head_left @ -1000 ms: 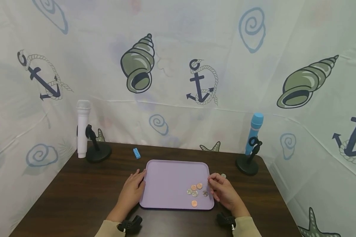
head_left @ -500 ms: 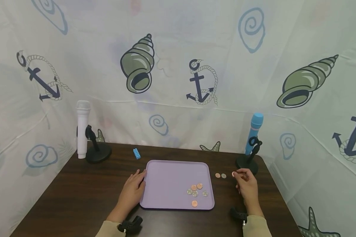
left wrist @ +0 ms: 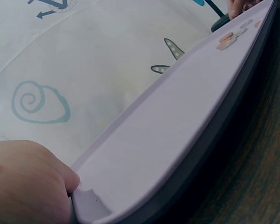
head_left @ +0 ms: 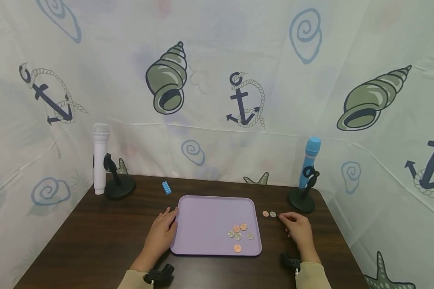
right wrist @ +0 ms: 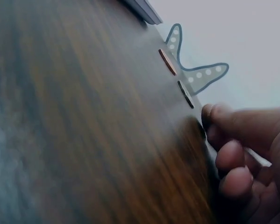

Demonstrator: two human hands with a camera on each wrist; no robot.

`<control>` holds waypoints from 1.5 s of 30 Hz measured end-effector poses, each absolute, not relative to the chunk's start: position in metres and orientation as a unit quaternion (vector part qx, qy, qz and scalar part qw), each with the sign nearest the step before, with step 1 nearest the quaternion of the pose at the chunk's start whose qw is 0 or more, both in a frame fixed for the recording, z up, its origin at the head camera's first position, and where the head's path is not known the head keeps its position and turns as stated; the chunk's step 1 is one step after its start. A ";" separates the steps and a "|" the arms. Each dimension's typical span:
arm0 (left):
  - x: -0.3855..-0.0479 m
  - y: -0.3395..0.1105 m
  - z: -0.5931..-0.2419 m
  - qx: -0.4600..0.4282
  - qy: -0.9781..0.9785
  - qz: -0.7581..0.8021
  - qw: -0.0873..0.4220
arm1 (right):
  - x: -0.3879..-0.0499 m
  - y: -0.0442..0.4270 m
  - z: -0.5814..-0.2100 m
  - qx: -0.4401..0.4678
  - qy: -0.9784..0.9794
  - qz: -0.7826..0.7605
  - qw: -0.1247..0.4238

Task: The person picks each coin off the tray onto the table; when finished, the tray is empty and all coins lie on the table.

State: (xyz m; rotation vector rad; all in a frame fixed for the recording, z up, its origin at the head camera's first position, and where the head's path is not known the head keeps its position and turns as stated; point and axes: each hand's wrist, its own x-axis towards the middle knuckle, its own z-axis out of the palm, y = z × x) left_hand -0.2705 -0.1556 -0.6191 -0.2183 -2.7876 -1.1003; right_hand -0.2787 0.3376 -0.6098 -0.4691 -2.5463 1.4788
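Observation:
My left hand (head_left: 161, 231) rests with extended fingers along the left edge of a lilac tray (head_left: 206, 224). Several copper and silver coins (head_left: 238, 236) lie in the tray's right half. Beyond its right edge, a copper coin (head_left: 265, 214) and a silver coin (head_left: 273, 214) lie side by side on the table. Just right of these two, my right hand (head_left: 298, 230) pinches a coin between thumb and forefinger, low over the table; the fingertips hide most of it. In the right wrist view, the copper coin (right wrist: 167, 62) and silver coin (right wrist: 186, 94) appear edge-on beyond the fingertips.
A white microphone (head_left: 101, 160) on a black stand (head_left: 120, 185) occupies the back left. At the back right, a blue microphone (head_left: 310, 156) has its own black stand (head_left: 301, 200). A small blue toy brick (head_left: 166, 188) lies behind the tray. Patterned cloth hangs behind the table.
My right hand has gone from the tray's right edge out over the table with a copper coin, then slightly back left toward the two coins there. My left hand has stayed put.

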 end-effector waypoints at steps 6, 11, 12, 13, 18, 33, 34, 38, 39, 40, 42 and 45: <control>-0.271 -0.156 -0.620 -0.072 -0.923 -0.371 0.070 | -0.279 0.336 -0.606 -0.151 -0.866 0.471 0.070; -0.269 -0.156 -0.620 -0.074 -0.921 -0.374 0.079 | -0.280 0.336 -0.606 -0.153 -0.865 0.475 0.058; -0.269 -0.156 -0.621 -0.076 -0.921 -0.372 0.082 | -0.280 0.335 -0.606 -0.151 -0.864 0.476 0.059; -0.268 -0.157 -0.621 -0.076 -0.921 -0.373 0.085 | -0.281 0.335 -0.607 -0.152 -0.863 0.478 0.059; -0.268 -0.161 -0.624 -0.072 -0.922 -0.369 0.087 | -0.283 0.332 -0.612 -0.148 -0.849 0.504 0.057; -0.268 -0.154 -0.625 -0.069 -0.920 -0.377 0.080 | -0.252 0.298 -0.567 -0.005 -0.917 0.398 0.017; -0.268 -0.154 -0.625 -0.072 -0.920 -0.376 0.083 | -0.247 0.289 -0.562 0.029 -0.938 0.345 0.028; -0.267 -0.153 -0.624 -0.073 -0.922 -0.371 0.085 | -0.234 0.252 -0.544 0.165 -0.972 0.143 0.085; -0.267 -0.154 -0.624 -0.072 -0.922 -0.371 0.086 | -0.233 0.244 -0.541 0.191 -0.971 0.107 0.094; -0.267 -0.154 -0.623 -0.072 -0.922 -0.369 0.090 | -0.232 0.238 -0.538 0.209 -0.970 0.076 0.101; -0.268 -0.155 -0.622 -0.069 -0.923 -0.368 0.090 | -0.234 0.229 -0.534 0.230 -0.967 0.031 0.102; -0.270 -0.156 -0.621 -0.072 -0.923 -0.368 0.091 | -0.238 0.223 -0.534 0.234 -0.969 -0.003 0.081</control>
